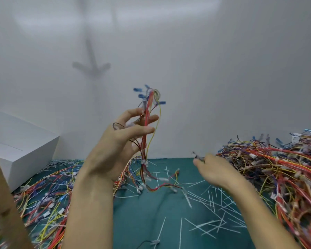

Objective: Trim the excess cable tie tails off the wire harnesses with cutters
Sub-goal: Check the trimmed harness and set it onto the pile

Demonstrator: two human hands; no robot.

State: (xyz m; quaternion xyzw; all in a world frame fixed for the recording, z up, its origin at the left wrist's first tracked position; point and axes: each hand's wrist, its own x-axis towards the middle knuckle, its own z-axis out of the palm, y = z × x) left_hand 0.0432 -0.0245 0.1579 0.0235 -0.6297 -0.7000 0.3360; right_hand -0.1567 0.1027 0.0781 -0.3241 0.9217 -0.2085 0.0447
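Observation:
My left hand [123, 141] is raised above the green mat [151, 221] and holds a wire harness [147, 133] upright, thumb and fingers around its red, yellow and black wires. Blue terminals top the harness; its lower end trails down to the mat with white cable ties on it. My right hand [217, 169], blurred, is lower and to the right, near the big pile. It grips small cutters [197, 157] whose dark tips poke out to the upper left. The cutters are apart from the held harness.
A large pile of harnesses [276, 177] fills the right side. Another pile [47, 194] lies at the left. Several cut white tie tails [210, 218] litter the mat. A white box [16, 150] stands at the left by the white wall; a brown strip [5, 203] crosses the lower left corner.

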